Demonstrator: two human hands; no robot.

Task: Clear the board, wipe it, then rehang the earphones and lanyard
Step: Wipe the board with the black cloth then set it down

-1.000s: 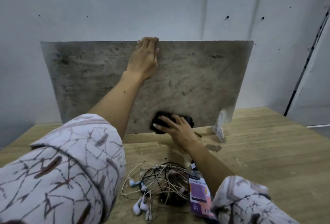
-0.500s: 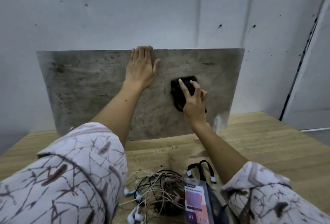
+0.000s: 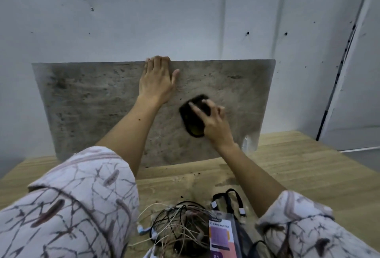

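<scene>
A grey, stained board (image 3: 86, 103) stands upright on the wooden table, leaning against the white wall. My left hand (image 3: 157, 80) lies flat against the board's top edge, fingers straight. My right hand (image 3: 213, 121) presses a dark cloth (image 3: 192, 119) against the board right of centre; the hand and cloth are motion-blurred. On the table in front lies a tangle of earphones (image 3: 181, 229) with white and black cords. Beside it is a lanyard (image 3: 230, 200) with an ID card holder (image 3: 222, 235).
The wooden table (image 3: 308, 175) extends to the right and front. A small clear stand (image 3: 245, 143) props the board's lower right corner. Dark crumbs lie on the table below the board. A white door or panel (image 3: 359, 93) is at the right.
My right hand moved the cloth up from the board's bottom edge to mid-height, then slightly left and down. My left hand stayed on the top edge.
</scene>
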